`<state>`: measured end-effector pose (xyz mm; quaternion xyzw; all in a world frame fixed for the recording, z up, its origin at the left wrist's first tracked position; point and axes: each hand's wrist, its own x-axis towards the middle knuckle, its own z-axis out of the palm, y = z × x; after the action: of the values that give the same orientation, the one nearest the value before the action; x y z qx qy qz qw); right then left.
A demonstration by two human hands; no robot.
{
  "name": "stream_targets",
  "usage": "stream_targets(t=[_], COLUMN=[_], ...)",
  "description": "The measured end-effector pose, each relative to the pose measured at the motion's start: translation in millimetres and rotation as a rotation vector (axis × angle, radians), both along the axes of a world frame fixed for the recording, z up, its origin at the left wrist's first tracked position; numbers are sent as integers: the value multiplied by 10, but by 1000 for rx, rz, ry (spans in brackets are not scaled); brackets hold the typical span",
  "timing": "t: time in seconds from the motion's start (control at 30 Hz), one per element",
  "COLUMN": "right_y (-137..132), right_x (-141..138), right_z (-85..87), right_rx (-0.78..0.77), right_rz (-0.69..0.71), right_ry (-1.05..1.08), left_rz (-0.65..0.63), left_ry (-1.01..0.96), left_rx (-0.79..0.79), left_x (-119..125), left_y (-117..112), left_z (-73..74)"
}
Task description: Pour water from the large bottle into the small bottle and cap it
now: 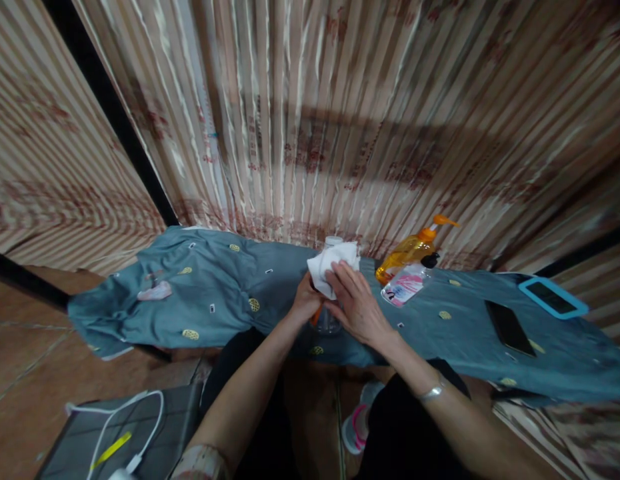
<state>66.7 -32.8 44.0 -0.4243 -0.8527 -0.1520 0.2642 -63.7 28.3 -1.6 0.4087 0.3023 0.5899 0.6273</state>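
A folded white cloth or tissue (330,263) is between my two hands, over the middle of the covered table. My right hand (359,310) presses on its near side, with the fingers close together. From the left, my left hand (306,299) is curled in under the cloth; its fingertips are hidden. Just below the hands a clear container (329,322) shows, with something orange (316,316) beside my left hand. Behind the cloth, the top of a clear bottle (333,241) sticks out.
To the right are an amber pump bottle (407,257), a clear bottle with a pink label (405,285), a black phone (510,327) and a blue-framed tablet (553,297). A pink-white item (155,291) lies left. Striped curtains (310,133) surround the table; a cable (125,407) lies on a grey box.
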Motion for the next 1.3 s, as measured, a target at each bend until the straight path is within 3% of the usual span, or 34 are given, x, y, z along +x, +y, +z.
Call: stream_targets(t=[0.1, 0.23, 0.37, 0.47, 0.57, 0.7, 0.8, 1.0, 1.1, 1.3], right_y=[6, 198, 503, 619, 503, 137, -48, -84, -118, -107], right_x=[-16, -77, -64, -87, -194, -358, -412, -459, -506, -470], right_z=[-117, -103, -110, -243, -486, -828, -945, -783, -699, -748], right_rx=[-42, -153, -391, -580, -678, -667, -681, -875, -925, -856], right_rz=[-16, 12, -36, -108, -99, -182, -215, 95, 76, 101], right_ry=[282, 627, 1067, 1323, 1335, 1310, 1454, 1878, 2005, 1887], left_rz=[-34, -42, -77, -43, 66, 147, 174, 63, 0, -2], left_ry=[29, 83, 131, 121, 55, -24, -105, -243, -253, -251], left_rx=[15, 37, 9, -19, -72, -118, -144, -215, -233, -215], left_x=[-7, -31, -46, -52, -96, -208, -257, -191, -181, -249], left_y=[-69, -146, -149, -117, -66, 4, 34, 4, -23, -32], left_z=[72, 136, 106, 83, 113, 199, 238, 228, 222, 253])
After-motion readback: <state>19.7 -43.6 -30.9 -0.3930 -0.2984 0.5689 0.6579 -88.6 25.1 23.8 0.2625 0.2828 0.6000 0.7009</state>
